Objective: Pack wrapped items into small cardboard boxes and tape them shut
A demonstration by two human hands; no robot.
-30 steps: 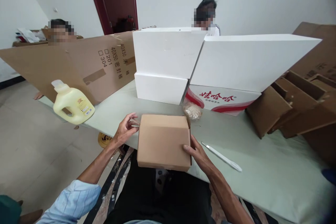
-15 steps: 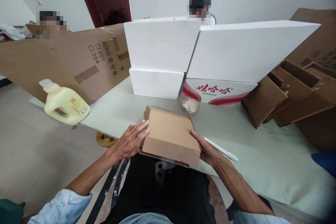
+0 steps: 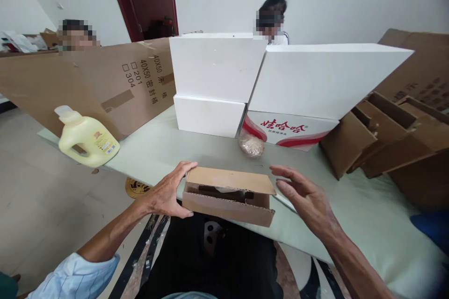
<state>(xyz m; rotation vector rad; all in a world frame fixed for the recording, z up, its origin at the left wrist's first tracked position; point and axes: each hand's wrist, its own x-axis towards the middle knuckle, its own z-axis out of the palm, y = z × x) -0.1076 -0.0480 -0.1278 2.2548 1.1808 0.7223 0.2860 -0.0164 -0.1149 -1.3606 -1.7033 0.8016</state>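
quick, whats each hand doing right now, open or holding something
Left hand: holding the left end of the small brown cardboard box.
Right hand: open, holding nothing, near the box's right end.

Green-covered table [image 3: 351, 215] bears yellow jug [image 3: 101, 138], lower white box [image 3: 209, 115], bundle [image 3: 251, 146]

The small box [image 3: 227, 208] is brown, the sleeve [image 3: 79, 274] striped light blue.

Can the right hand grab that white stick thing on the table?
Probably yes: the right hand looks empty, and the white stick lies close by on the table, with nothing visible between them.
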